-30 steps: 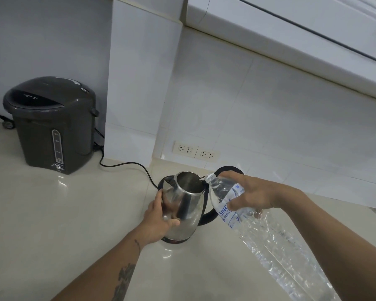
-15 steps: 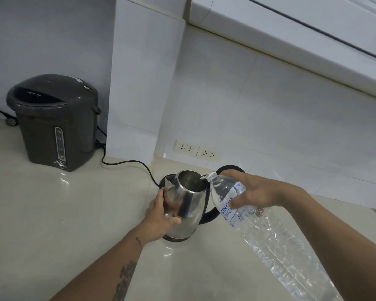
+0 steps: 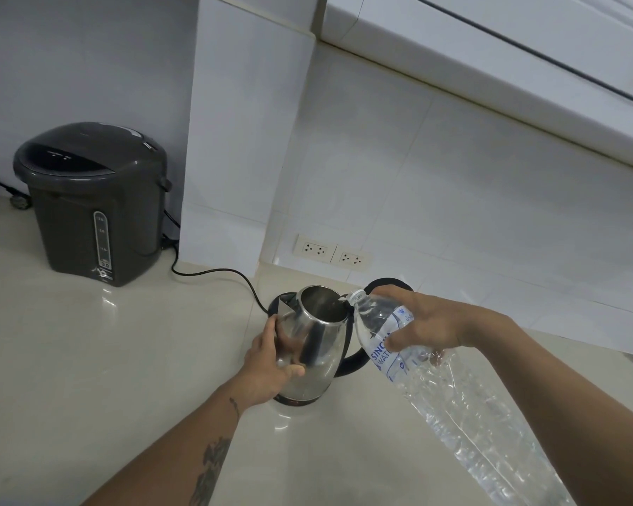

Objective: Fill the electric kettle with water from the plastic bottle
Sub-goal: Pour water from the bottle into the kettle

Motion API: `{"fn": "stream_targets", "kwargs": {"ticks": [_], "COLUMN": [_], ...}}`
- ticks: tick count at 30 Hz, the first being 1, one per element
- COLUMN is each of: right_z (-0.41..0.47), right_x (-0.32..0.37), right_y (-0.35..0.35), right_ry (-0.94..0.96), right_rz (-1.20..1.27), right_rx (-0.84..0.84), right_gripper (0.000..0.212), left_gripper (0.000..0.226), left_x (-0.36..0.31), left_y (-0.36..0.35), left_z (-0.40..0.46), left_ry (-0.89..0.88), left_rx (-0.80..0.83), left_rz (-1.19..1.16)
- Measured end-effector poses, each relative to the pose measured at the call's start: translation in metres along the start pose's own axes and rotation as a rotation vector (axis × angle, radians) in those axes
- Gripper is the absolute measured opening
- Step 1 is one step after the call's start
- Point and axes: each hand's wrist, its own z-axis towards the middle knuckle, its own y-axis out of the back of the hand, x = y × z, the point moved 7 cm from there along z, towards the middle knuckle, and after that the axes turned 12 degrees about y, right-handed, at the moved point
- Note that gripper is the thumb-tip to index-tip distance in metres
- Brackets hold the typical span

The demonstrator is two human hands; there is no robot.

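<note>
A shiny steel electric kettle [image 3: 318, 345] with a black handle stands on the pale countertop [image 3: 88, 359], its lid open and its mouth showing. My left hand [image 3: 271, 363] grips the kettle's body from the left side. My right hand [image 3: 424, 323] holds a large clear plastic water bottle [image 3: 454, 392] near its neck. The bottle is tilted with its uncapped mouth resting at the kettle's right rim and its base raised toward me at the lower right. Water fills much of the bottle.
A dark grey hot-water dispenser [image 3: 96, 202] stands at the back left, its black cord [image 3: 216, 275] running across the counter to behind the kettle. Two wall sockets [image 3: 331, 252] sit low on the white tiled wall. A white pillar [image 3: 249, 140] juts out behind.
Both hands, the kettle and the bottle stay in the same pose. Only the view shifts slightly.
</note>
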Motion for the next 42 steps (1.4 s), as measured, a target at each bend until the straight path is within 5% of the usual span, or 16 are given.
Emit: {"fn": "stream_targets", "kwargs": {"ticks": [42], "right_z": [-0.002], "right_x": [0.012], "right_y": [-0.002], "right_ry": [-0.039], "right_rz": [0.009], "right_rx": [0.042], "right_gripper": [0.074], "left_gripper": [0.119], "left_x": [-0.001], "left_y": [0.000], "left_z": [-0.005], "left_ry": [0.005], "left_rx": [0.009], "left_rz": [-0.009]}}
